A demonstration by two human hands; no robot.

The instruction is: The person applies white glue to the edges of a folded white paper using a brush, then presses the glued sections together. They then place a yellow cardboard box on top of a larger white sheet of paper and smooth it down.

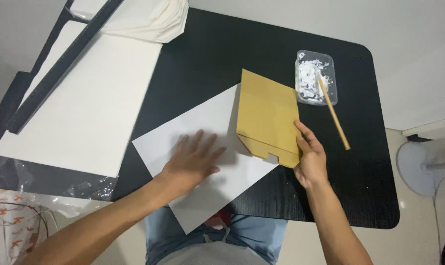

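Observation:
A folded brown paper bag (266,115) lies flat on a white sheet of paper (203,127) on the black table (262,54). My right hand (311,157) grips the bag's lower right corner, thumb on top. Flat on the white sheet, left of the bag, my left hand (193,159) rests palm down with fingers spread; it holds nothing.
A clear plastic tray of white paste (315,78) with a wooden stick (333,113) leaning out of it sits at the table's far right. A large white board (85,108) with a black bar covers the left. White sheets (144,19) lie at the far left. A fan (426,167) stands on the floor.

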